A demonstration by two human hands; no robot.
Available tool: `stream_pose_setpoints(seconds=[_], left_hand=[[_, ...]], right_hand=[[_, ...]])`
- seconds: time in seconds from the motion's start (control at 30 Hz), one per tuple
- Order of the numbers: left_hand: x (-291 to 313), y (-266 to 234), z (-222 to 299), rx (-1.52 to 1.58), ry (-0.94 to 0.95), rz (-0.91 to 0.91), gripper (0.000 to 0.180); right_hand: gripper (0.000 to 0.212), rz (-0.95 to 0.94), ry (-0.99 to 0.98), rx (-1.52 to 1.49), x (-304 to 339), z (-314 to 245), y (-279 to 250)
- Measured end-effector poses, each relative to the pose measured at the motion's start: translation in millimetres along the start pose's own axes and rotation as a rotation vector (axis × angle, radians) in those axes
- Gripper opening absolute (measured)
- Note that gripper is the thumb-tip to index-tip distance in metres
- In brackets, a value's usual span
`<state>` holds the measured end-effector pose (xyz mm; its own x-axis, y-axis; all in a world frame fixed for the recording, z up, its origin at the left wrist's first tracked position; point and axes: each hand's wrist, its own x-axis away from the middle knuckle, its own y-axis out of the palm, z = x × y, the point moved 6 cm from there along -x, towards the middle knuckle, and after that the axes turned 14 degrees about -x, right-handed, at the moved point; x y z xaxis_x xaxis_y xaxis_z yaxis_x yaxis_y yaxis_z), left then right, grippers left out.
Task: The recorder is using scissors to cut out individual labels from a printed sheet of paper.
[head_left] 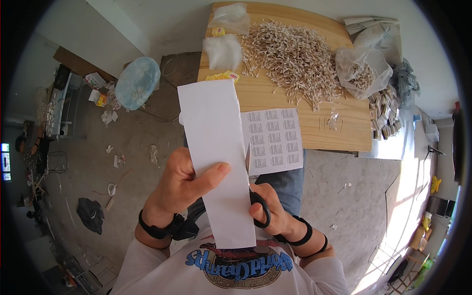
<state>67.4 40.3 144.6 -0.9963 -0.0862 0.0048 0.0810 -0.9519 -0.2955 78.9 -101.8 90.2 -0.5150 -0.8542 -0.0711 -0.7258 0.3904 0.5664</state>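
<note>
My left hand (184, 179) grips a long white paper strip (216, 132), its thumb lying across the face. The strip stretches from near the table edge down to my shirt. In my right hand (273, 209) is a pair of scissors (260, 209) with black handles, against the strip's right edge; one blade shows partly, pointing away from me. A white sheet printed with rows of small grey text blocks (273, 140) sits just right of the blade, over my legs and the table's near edge. I cannot tell whether strip and sheet are joined.
On the wooden table (344, 132) lies a large heap of cotton swabs (295, 56). A clear bag of swabs (364, 73), packed bundles (386, 113), clear plastic bags (222, 51) and yellow packets (221, 76) surround it. A blue round stool (137, 83) and dark bag (90, 215) occupy the floor.
</note>
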Motion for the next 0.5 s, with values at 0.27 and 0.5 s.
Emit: stream_pose_setpoints(seconds=[0.27, 0.5], left_hand=[[-0.1, -0.7, 0.5, -0.012, 0.000, 0.007, 0.016], [-0.3, -1.1, -0.7, -0.021, 0.005, 0.004, 0.015]], right_hand=[[0.059, 0.015, -0.019, 0.021, 0.1, 0.7, -0.8], [0.055, 0.044, -0.010, 0.041, 0.7, 0.1, -0.9]])
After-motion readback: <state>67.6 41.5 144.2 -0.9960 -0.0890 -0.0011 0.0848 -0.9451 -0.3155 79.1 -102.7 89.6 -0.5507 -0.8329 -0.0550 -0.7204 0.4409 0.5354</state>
